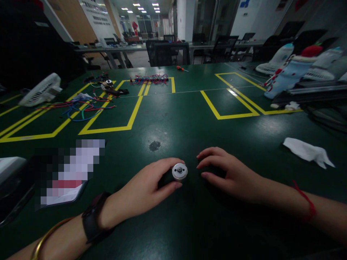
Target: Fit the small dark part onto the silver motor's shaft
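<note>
I can't read any words or numbers here. Dark lettering stands on the white wall panel [96, 16], too blurred for me, and pixelation covers the face of the flat item [73, 171].

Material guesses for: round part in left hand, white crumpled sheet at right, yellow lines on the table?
Round part in the left hand: probably metal, satin silver; its flat end face has a grey sheen.
White crumpled sheet: tissue or thin cloth, matte; soft folds, can't tell which.
Yellow lines: likely tape, flat finish; even width, crisp edges, though paint is possible.
</note>
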The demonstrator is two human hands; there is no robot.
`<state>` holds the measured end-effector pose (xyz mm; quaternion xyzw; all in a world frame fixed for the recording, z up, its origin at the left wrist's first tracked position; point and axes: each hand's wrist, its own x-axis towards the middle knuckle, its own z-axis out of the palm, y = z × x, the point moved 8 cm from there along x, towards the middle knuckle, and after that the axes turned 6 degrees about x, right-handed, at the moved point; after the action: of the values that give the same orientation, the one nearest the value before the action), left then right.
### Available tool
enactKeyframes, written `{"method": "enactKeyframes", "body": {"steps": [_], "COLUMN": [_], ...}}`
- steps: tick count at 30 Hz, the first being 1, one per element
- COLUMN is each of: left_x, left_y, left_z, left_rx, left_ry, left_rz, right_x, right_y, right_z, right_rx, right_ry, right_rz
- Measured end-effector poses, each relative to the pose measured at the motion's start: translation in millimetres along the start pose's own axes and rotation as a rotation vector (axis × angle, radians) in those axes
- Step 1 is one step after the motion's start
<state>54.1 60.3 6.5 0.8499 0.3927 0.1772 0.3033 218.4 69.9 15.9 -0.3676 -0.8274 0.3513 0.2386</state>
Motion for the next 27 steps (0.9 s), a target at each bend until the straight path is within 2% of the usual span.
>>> {"method": "enactKeyframes", "body": {"steps": [2,7,11,16,19,22,27], "left_x": [0,-1,-1,-1,0,1,1], "left_y": [0,-2,-1,0,-1,0,0], "left_z": [-0.3,-0.9,-1.1,0.1,0.0,-0.4,1.3], "left_rx": [0.01,0.034,0.016,0.01,0.011,0.007,-0.02], "left_ry": [0.01,0.028,0.026,0.007,0.004,0.002,-0.024], "left_rz": [0.006,0.012,0.011,0.012,0.007,0.002,-0.017], "right_x": [5,22,33,36,34,28,12], "right_y": [-10,-52,-64,-64,-62,-49,-11], "right_z": [3,-8,-2,-3,-14,-24,-4], "right_rx": [-0.073,-0.303,-0.304,-0.246,-0.158,-0.095,-0.194], "right_ry": [-0.024,0.113,0.096,0.141,0.186,0.208,0.001], "right_rz": [-0.01,-0.184,-0.219,-0.241,-0.236,-0.18,-0.06]}}
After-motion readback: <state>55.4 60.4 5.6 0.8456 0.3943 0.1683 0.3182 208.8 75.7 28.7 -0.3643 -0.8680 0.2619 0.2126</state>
